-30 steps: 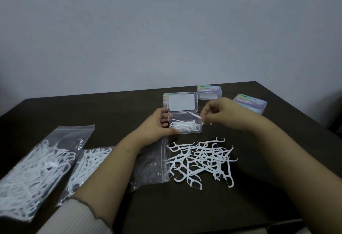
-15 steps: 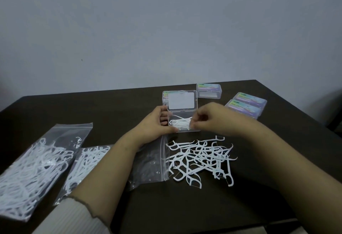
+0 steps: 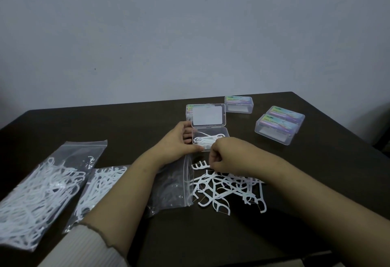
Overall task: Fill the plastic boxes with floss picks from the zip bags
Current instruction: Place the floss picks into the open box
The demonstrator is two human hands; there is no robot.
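Note:
A clear plastic box (image 3: pixel 224 134) stands open mid-table with its lid (image 3: pixel 207 115) raised; a few white floss picks (image 3: pixel 205 140) lie inside. My left hand (image 3: pixel 176 142) grips the box's left side. My right hand (image 3: pixel 230 154) has come down in front of the box to the top of a loose pile of floss picks (image 3: pixel 221 190), fingers curled and pinching a floss pick (image 3: pixel 199 164) at the pile's far edge. An emptied zip bag (image 3: pixel 173 186) lies left of the pile, partly under my left forearm.
Two zip bags full of picks, one large (image 3: pixel 42 186) and one smaller (image 3: pixel 99 184), lie at the left on the dark table (image 3: pixel 105 123). Three closed labelled boxes (image 3: pixel 239 104) (image 3: pixel 286 115) (image 3: pixel 276 129) sit at the back right; another box (image 3: pixel 188 109) hides behind the lid.
My right hand left the open box, where it had been placing picks, and dropped down to the loose pile. My left hand kept its hold on the box.

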